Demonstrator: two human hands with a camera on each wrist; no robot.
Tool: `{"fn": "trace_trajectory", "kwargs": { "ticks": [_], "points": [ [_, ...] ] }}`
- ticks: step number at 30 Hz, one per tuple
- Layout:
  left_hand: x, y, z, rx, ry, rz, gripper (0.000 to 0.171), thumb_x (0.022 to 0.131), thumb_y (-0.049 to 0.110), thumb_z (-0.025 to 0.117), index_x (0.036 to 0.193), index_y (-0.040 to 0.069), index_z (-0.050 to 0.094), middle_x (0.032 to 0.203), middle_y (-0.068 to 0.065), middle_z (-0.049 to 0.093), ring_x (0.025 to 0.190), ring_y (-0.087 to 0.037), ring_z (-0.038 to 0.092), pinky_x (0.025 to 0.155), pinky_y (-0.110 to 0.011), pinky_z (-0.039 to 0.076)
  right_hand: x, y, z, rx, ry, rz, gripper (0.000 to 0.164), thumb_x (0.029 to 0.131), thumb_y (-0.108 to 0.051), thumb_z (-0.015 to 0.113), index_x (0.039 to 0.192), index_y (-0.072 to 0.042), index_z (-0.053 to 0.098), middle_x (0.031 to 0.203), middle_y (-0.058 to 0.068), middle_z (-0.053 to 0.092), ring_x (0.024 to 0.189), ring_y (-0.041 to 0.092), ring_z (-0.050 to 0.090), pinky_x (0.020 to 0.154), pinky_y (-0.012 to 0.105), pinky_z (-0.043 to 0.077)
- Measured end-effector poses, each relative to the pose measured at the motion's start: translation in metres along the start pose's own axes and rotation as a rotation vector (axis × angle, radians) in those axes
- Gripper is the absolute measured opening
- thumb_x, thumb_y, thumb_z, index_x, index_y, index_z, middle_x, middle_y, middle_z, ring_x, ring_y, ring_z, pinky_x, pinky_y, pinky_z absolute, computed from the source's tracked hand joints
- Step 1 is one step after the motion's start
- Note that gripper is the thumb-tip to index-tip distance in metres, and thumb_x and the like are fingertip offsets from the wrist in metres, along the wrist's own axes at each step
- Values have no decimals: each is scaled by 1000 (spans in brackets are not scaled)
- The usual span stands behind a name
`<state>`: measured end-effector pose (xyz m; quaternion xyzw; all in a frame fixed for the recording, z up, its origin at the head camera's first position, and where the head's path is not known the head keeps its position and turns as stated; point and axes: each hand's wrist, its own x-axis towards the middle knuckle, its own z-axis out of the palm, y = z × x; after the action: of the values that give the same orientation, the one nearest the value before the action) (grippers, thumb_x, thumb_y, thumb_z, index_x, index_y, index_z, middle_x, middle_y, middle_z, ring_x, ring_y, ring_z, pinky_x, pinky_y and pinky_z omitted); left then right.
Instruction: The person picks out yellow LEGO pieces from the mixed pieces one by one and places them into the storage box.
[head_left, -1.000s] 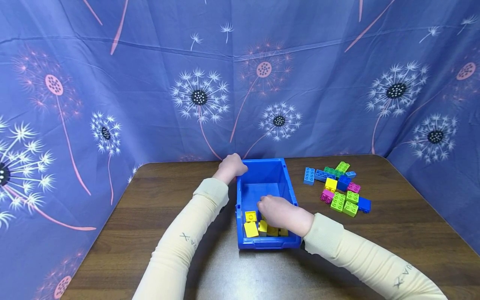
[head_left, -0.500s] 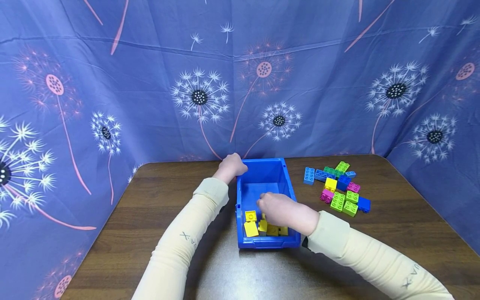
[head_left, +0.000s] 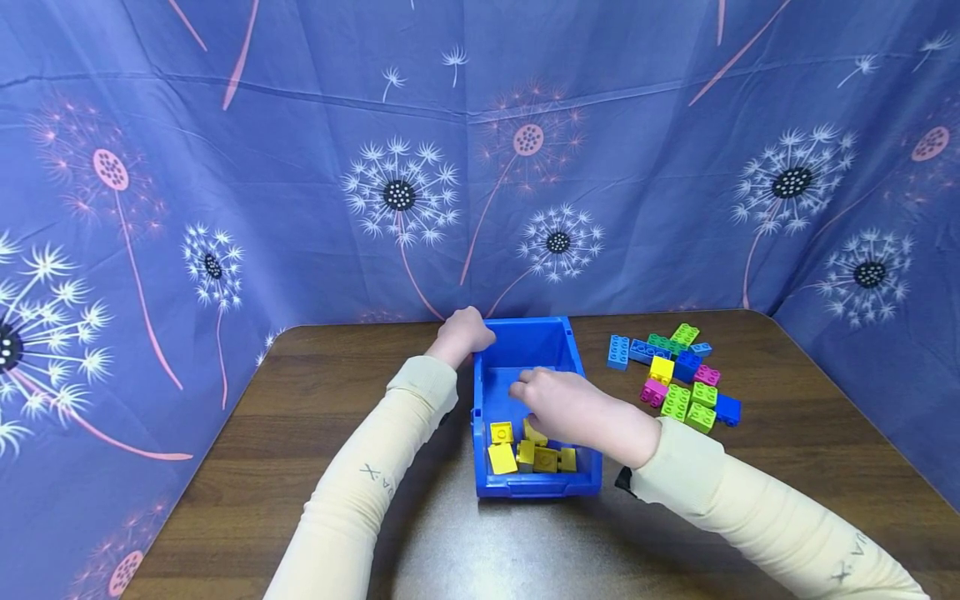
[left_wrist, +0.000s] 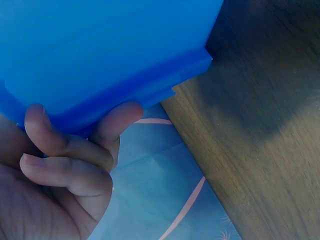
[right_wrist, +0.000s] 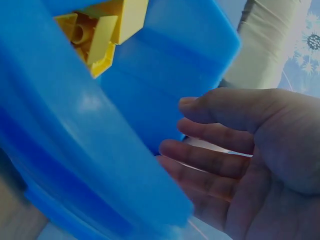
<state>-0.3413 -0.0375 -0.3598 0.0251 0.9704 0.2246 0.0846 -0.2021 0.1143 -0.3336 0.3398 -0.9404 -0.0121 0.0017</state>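
A blue plastic bin (head_left: 537, 490) stands on the table with several yellow toy bricks (head_left: 502, 458) at its near end. My left hand (head_left: 463, 333) grips the bin's rim at the far left corner; in the left wrist view its fingers (left_wrist: 117, 125) curl over the blue edge. Above the bin's right wall, my right hand (head_left: 562, 404) hovers over the inside. In the right wrist view that hand (right_wrist: 240, 150) has relaxed, spread fingers and holds nothing. Yellow bricks (right_wrist: 125, 25) lie in the bin, apart from the fingertips.
Right of the bin lies a loose group of toy bricks: lime green bricks (head_left: 677, 403), pink ones (head_left: 654, 392), blue ones (head_left: 618, 352) and a yellow brick (head_left: 662, 369). A blue dandelion-print cloth (head_left: 637, 167) hangs behind the wooden table (head_left: 315, 408).
My right hand has opened, risen and drawn back to the right, uncovering a yellow brick in the bin. The left hand has stayed on the rim.
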Motion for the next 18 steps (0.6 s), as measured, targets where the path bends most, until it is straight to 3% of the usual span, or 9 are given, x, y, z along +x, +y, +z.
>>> {"fn": "trace_trajectory", "kwargs": {
  "ticks": [8,18],
  "points": [
    [2,-1,0,-20,-24,-16,21,89,25,56,90,5,61,68,-8,60,56,-21,66,44,-28,49,-6,2,-9,2,45,-10,42,79,-25,76,118,-14,64,111,6,65,102,21,62,78,36,56],
    [0,-1,2,-33,11,-4,21,89,25,57,94,5,60,73,-10,62,54,-20,64,45,-27,49,-15,9,-12,17,199,-59,44,78,-25,77,118,-14,64,113,6,64,103,20,61,74,31,56]
  ]
}}
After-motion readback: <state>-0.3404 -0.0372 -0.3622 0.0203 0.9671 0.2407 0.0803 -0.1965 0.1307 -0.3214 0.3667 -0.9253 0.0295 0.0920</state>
